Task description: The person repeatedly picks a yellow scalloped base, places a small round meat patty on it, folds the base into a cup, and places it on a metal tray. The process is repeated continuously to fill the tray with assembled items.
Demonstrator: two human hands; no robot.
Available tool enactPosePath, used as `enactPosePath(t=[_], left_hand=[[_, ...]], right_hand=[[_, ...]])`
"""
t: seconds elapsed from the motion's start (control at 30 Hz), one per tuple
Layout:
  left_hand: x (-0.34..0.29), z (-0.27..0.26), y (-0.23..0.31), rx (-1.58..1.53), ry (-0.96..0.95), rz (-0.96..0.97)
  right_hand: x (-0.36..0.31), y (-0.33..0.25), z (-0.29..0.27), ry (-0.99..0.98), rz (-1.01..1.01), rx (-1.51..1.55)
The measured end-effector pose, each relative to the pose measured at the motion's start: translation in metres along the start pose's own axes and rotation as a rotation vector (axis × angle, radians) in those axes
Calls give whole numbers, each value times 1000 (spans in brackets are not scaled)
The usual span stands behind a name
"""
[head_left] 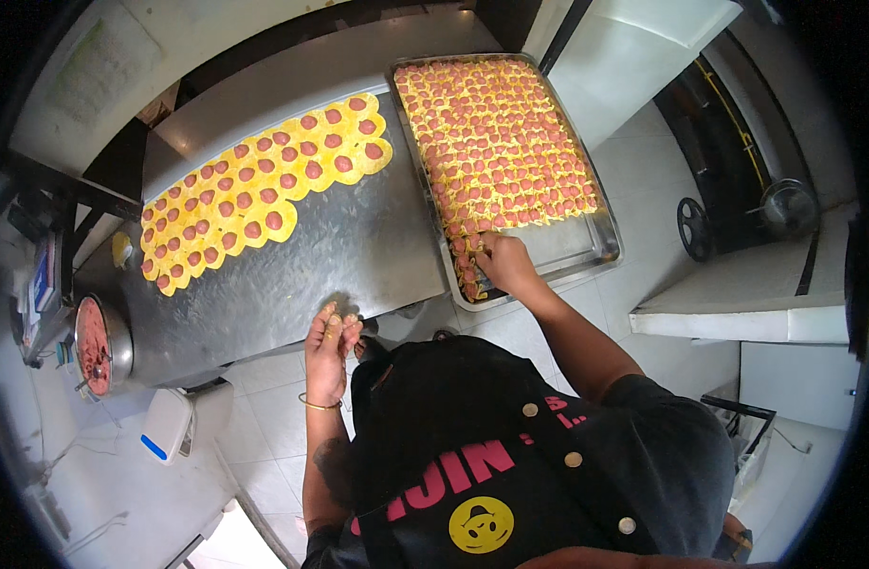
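Fingers (491,249) of the right hand (512,267) reach down among the dumplings (501,142) at the near left corner of a metal tray (569,245); whether they pinch one is hidden. The left hand (330,339), well apart from the right, hangs by the front edge of the steel table (358,247) with its fingertips gathered; I cannot tell if anything is between them.

The dumplings fill most of the single tray, leaving its near right part bare. Each looks light, soft and easily squashed, probably a little sticky on top, so the best hold is a gentle pinch around the wrapper's sides, below the exposed filling. There are well over a hundred, too tightly packed to count exactly.

Farther left on the table, round yellow wrappers (233,224) overlap in one sheet, bearing roughly forty pink mounds (246,174), one apiece. Near the table's left end stands one metal bowl (122,343) of pink filling (94,346).
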State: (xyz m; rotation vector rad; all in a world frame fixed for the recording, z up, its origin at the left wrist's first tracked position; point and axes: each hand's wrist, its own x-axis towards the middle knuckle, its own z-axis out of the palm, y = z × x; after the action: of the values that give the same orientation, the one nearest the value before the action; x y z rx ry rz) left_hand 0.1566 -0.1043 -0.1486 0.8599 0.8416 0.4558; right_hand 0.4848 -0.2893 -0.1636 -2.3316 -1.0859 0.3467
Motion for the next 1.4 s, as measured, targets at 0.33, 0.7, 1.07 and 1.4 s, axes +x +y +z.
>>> enactPosePath(t=[0.33, 0.7, 1.07, 1.4], left_hand=[[34, -83, 49, -257, 79, 79], [116, -155, 7, 123, -121, 403], [140, -124, 60, -407, -172, -74], [131, -107, 57, -10, -210, 389]], right_hand=[[20, -138, -3, -7, -6, 82], [153, -274, 202, -122, -695, -496], [153, -291, 197, -165, -628, -594], [96, -303, 179, -10, -804, -388]])
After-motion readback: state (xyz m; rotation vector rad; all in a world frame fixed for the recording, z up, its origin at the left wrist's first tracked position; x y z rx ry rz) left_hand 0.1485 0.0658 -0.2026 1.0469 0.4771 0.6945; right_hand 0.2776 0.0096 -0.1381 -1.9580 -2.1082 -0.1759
